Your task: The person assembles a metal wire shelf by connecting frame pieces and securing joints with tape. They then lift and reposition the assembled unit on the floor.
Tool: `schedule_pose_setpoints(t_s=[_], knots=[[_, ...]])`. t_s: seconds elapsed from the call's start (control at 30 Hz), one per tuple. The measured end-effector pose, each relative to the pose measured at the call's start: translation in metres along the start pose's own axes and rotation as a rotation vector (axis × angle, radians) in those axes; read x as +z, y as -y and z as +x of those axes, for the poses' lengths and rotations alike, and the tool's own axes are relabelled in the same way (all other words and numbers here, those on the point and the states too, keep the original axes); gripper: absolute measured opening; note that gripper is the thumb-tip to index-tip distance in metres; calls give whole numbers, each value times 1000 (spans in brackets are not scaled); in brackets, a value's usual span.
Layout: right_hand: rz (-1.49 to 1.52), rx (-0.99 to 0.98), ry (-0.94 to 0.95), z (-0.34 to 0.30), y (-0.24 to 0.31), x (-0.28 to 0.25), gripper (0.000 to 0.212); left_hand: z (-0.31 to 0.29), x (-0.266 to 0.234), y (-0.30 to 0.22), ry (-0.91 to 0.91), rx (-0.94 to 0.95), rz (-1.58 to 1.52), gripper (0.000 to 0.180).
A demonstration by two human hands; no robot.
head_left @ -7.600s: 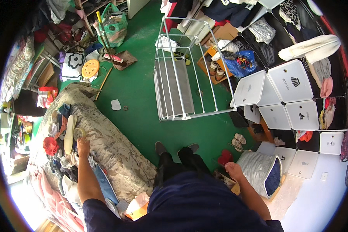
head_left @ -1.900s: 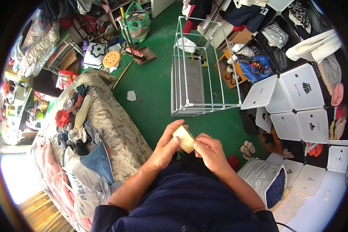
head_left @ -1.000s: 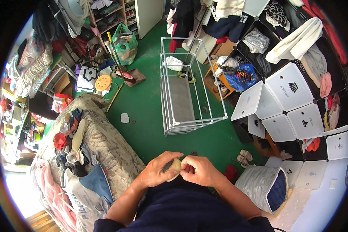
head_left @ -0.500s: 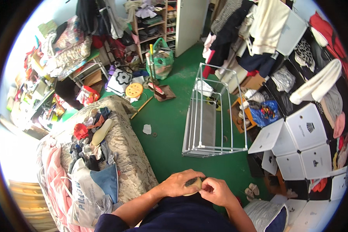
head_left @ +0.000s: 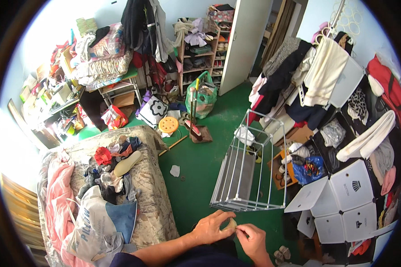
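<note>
My left hand (head_left: 207,229) curls around a small beige ring that looks like a roll of tape (head_left: 231,224), thumb and fingers on either side of it. My right hand (head_left: 253,240) pinches at its right edge with thumb and forefinger. Whether a loose end has come up is too small to tell. Both hands are low in front of my body, just this side of a white metal rack frame (head_left: 240,207) that stands on the green floor.
At left is a bed (head_left: 158,196) heaped with clothes, a pink blanket (head_left: 60,191) and a pillow bag (head_left: 93,227). White cube cabinets (head_left: 327,196) line the right side. A broom and dustpan (head_left: 202,135) and a green bag (head_left: 205,102) stand farther off. Shoes (head_left: 281,253) lie at lower right.
The view has tilted up, so the room sits lower in it. My left hand has turned the roll and opened around it; my right fingers still pinch at its edge.
</note>
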State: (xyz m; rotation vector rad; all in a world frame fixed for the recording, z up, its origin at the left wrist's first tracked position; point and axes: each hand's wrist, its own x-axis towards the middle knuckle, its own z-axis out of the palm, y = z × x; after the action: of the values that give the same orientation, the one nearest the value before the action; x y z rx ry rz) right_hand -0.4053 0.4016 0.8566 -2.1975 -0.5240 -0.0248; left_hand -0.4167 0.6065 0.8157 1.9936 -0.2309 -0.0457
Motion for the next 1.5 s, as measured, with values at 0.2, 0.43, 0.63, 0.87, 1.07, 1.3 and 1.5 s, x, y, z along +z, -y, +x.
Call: schedule_pose_setpoints(t_s=[0.2, 0.43, 0.63, 0.87, 1.07, 1.3, 1.5], knots=[[3, 62, -22, -3, 12, 8, 19, -1, 3, -12, -186, -143, 101, 51], [-2, 40, -86, 6, 20, 16, 18, 0, 3, -11, -313, -89, 155, 58], [4, 54, -78, 9, 21, 22, 15, -7, 5, -9, -364, -130, 132, 55], [9, 61, -58, 14, 22, 26, 14, -12, 2, -10, -395, -154, 132, 61], [-7, -46, -30, 18, 15, 28, 14, -16, 3, -10, -457, -155, 164, 62], [23, 35, 57, 17, 3, 23, 13, -21, 16, -17, -537, -180, 224, 63], [24, -51, 113, 12, -5, 1, 14, -26, 35, -39, -604, -215, 225, 65]])
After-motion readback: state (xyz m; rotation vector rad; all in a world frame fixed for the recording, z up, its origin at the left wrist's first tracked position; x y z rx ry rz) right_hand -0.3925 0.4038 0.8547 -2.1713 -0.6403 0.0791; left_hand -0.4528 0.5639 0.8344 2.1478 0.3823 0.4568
